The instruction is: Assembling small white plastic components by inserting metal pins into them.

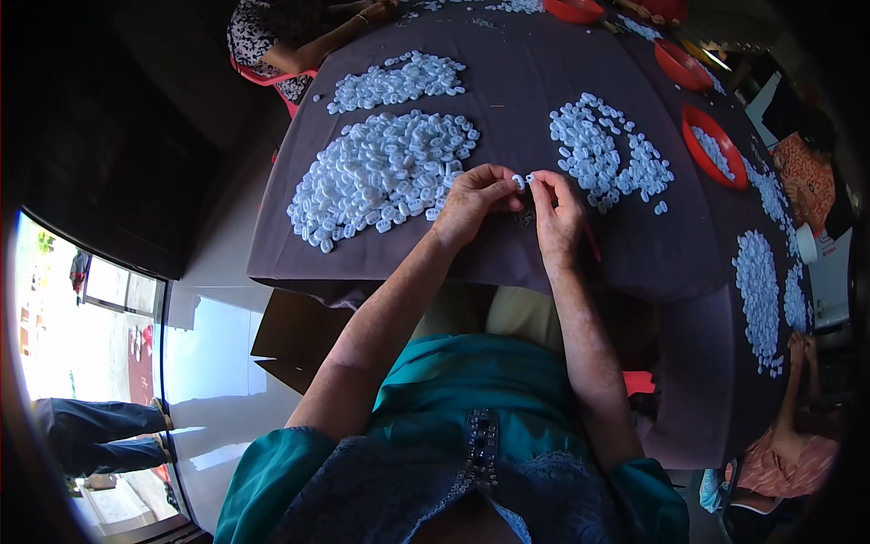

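Head view, setting: a table (580,245) covered by a dark purple cloth, seen from above; the person sits at its near edge in a teal garment.
Left hand (471,204): raised just above the cloth, fingers (501,189) drawn together in a pinch on a small white piece (519,180).
Right hand (557,213): facing the left, fingertips closed on the same white piece or one pressed against it; which of the two cannot be told at this size.
Location of the piece: between the two hands, off the cloth, near the middle of the table's near half.
Left heap (381,177): a large mound of like white pieces, just beside the left hand.
Far heap (397,82): a smaller mound beyond it, apart from the first.
Right heap (603,150): a looser, ring-like scatter just beyond the right hand.
Red bowls (714,145): shallow dishes along the right rim, the nearest holding a few white pieces.
Other people: an arm at the far edge (317,45) and a person at the right edge (788,444), both well apart from the working hands.
Handling, judged: the piece appears very light, stiff and smooth, probably moulded plastic; unlikely to break, but easily dropped or flicked away.
Hold, judged: a fingertip pinch across its short sides suits it best, with light pressure and the opening left free.
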